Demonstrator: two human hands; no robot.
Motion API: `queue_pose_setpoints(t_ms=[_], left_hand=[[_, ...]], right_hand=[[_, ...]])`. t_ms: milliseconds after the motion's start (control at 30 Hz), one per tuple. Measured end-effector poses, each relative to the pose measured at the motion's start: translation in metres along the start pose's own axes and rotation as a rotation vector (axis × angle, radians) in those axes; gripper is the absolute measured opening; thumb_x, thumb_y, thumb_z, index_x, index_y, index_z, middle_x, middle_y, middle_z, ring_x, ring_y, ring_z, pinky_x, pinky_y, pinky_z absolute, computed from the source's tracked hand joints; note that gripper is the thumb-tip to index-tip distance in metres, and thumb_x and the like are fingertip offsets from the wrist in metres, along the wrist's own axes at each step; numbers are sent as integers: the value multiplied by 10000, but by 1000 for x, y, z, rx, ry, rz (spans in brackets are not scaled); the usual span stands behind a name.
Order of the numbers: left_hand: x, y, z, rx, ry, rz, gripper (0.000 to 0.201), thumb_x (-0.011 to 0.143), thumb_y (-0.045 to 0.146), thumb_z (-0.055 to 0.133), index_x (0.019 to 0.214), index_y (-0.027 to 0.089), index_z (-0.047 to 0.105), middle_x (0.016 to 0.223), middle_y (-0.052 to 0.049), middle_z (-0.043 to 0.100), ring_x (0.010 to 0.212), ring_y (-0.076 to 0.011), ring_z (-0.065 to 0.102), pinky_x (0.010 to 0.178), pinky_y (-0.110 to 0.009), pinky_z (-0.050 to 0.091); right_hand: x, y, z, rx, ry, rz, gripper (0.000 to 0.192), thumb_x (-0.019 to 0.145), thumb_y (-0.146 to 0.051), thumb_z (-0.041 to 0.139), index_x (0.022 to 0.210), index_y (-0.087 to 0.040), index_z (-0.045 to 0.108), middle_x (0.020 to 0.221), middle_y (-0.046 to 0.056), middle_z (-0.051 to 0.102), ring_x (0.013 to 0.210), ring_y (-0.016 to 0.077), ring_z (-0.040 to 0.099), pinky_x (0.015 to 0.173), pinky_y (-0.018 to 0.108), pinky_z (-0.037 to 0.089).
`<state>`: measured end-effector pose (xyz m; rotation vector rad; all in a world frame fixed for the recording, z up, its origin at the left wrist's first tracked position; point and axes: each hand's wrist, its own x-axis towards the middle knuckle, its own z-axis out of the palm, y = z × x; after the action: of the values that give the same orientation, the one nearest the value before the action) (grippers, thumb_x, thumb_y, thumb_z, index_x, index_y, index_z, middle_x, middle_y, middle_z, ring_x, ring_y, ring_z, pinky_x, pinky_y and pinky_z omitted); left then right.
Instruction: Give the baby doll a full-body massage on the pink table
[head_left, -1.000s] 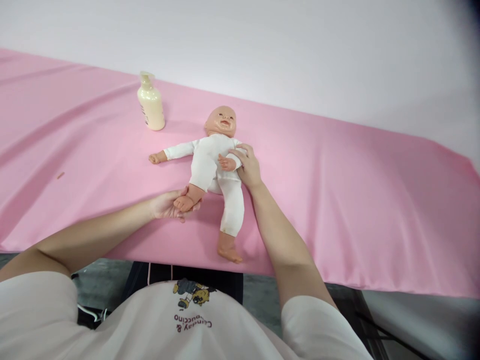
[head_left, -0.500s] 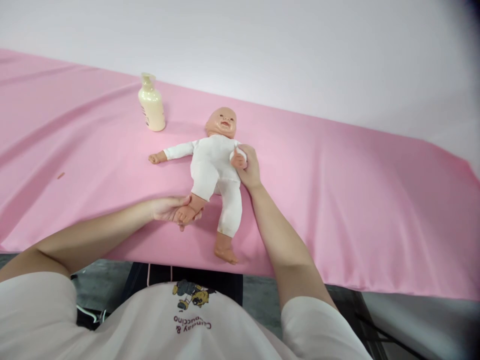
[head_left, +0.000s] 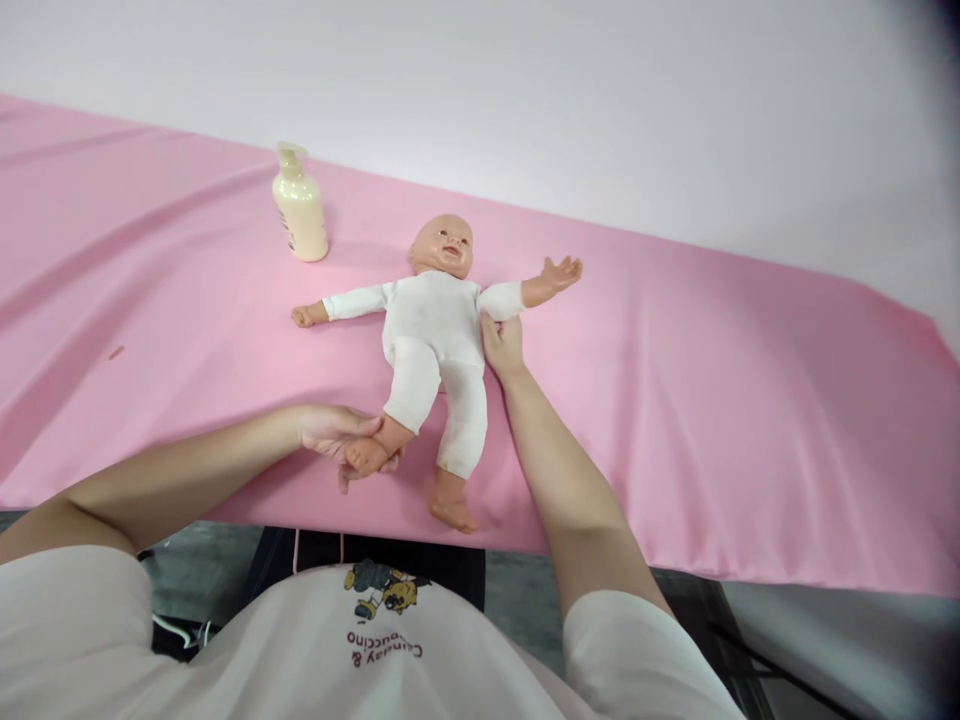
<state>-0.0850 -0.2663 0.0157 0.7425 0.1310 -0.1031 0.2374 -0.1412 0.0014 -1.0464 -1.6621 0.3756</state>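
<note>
A baby doll (head_left: 435,310) with a white cloth body lies on its back on a pink cloth (head_left: 720,430), its head at the far side. My left hand (head_left: 341,438) is closed round one ankle of the doll, with that foot tilted over my fingers. Against the doll's side, below its outstretched arm, my right hand (head_left: 505,347) is closed on the body; the doll partly hides its fingers. The other doll leg lies straight, its foot near the table's front edge.
A cream pump bottle (head_left: 301,215) stands upright beyond the doll to the left. A small brownish strip (head_left: 116,353) lies on the cloth at the left. Behind the table rises a white wall (head_left: 600,110).
The doll's arm by my right hand has swung from folded over that hand to stretched out rightward. My right hand has moved slightly down, and my left hand has lowered the foot a little.
</note>
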Motion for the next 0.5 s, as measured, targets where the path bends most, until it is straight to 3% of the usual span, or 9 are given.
queue_pose_setpoints(t_ms=[100,200,333,500], left_hand=[[3,1,-2,-192,-112,131,588,949,650,486,1249,145,529,996,-51,633,493,-75,482,406,-218,479],[5,2,-2,-283,-107,217,533,993,600,430,1271,148,486,1031,-48,612,461,-56,423,404,-223,471],[7,2,-1,-272,-35,265,509,1005,581,424,1252,140,494,1041,-43,623,460,-47,423,476,-242,532],[7,1,1,-104,28,194,581,943,641,509,1245,145,527,1034,-62,640,555,-95,542,509,-253,526]], right_hand=[[0,-6,-1,-178,-205,-218,498,958,-561,471,1287,-225,632,1280,141,647,1266,319,582,1125,529,458],[-1,-9,0,-309,-306,-319,438,951,-400,476,1346,-265,607,1389,127,561,1334,329,514,1124,557,446],[-2,-9,3,-334,-328,-306,461,934,-296,464,1380,-294,581,1390,115,532,1345,319,488,1116,562,447],[-1,-6,5,-161,-218,-299,437,985,-460,425,1339,-262,587,1306,133,577,1283,304,532,1103,540,462]])
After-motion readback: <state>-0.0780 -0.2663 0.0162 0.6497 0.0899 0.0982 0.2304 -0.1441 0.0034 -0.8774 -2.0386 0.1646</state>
